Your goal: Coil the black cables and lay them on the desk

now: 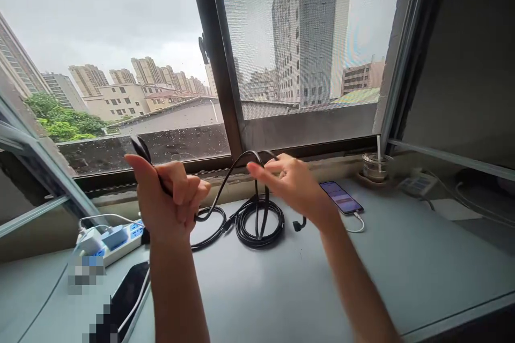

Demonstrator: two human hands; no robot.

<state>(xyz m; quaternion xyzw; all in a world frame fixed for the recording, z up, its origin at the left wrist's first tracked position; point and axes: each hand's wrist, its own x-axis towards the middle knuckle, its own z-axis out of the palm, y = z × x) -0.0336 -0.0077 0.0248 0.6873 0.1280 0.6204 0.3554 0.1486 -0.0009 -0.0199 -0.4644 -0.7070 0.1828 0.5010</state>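
**Black cable held up in both hands over the tabletop**

Black cable (257,242) lies partly coiled on the grey tabletop (402,268), near the middle of its far edge below the window (306,37). One strand rises from the coil and arches between the two hands. The left hand (169,198) is closed in a fist around it, with one cable end sticking up past the thumb. The right hand (298,182) is blurred and half curled, its fingers pinching the top of the arch. A lit phone (341,197) lies just right of that hand. A power strip (120,237) sits by the left edge, and a glass (374,167) stands toward the far right corner.
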